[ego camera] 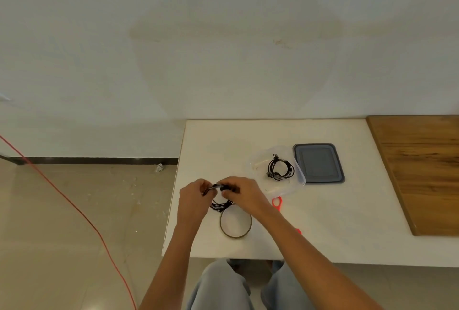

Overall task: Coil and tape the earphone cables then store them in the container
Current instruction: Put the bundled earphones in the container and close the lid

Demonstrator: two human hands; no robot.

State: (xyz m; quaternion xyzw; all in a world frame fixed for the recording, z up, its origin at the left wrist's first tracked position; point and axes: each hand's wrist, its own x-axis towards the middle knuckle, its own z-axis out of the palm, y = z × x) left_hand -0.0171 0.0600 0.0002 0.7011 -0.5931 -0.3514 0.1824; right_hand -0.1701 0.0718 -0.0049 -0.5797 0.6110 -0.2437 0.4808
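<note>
We see a pale wall (223, 49) above a tiled floor (74, 210), with a red cord (82, 213) trailing across it. The white bench (335, 223) stands against the wall, and a wooden board (422, 173) lies along its right side. On the bench, a grey lid (318, 163) rests just beside a clear container (301, 180), which already holds one coiled black earphone cable (280, 167).

Both hands meet over the near left part of the bench. Our left hand (192, 201) and right hand (244, 195) are closed together on a second earphone cable (221, 204), a black coil that hangs below the fingers. We think they pinch it at its top, perhaps with tape, though this is too small to tell.

A tape roll (236, 223) lies flat just beneath the coil, and red-handled scissors (277, 202) lie partly hidden under the right forearm.

The container lies ahead and to the right of the hands, so the right hand is nearer for the placing.
</note>
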